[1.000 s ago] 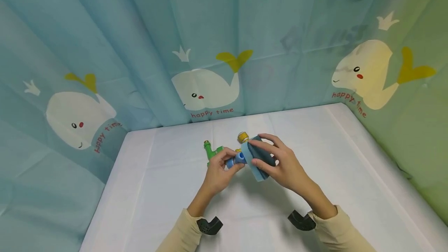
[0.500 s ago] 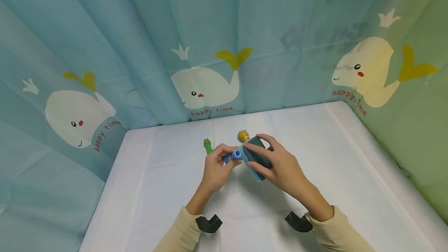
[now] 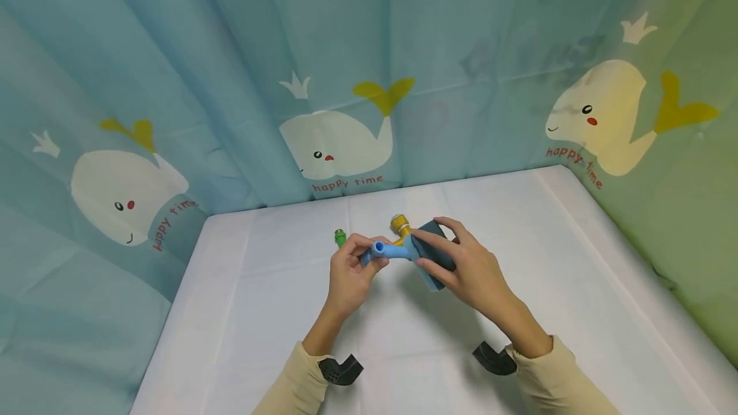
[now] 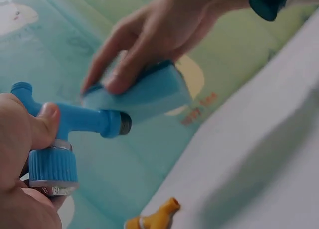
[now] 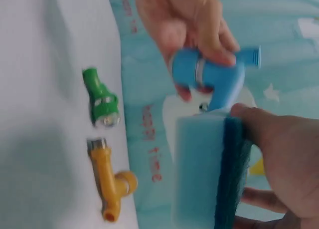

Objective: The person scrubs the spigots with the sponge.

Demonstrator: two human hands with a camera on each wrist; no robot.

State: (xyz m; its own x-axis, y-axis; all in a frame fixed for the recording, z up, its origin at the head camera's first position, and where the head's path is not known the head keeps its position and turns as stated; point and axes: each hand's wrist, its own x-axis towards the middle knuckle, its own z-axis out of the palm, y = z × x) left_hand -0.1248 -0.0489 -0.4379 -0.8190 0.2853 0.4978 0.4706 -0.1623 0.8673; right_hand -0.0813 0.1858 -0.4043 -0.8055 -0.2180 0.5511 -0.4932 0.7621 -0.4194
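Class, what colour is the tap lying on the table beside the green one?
Yellow tap, seen best in the right wrist view.

The person is wearing a top with long, soft yellow sleeves (image 3: pixel 300 383). A small black camera (image 3: pixel 341 370) is sitting at each wrist. Both hands are going bare

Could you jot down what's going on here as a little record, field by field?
Left hand: grips a blue tap
Right hand: holds a blue sponge with a dark scouring side against the tap
On the table: green tap, yellow tap, both lying loose
Backdrop: whale-print curtain
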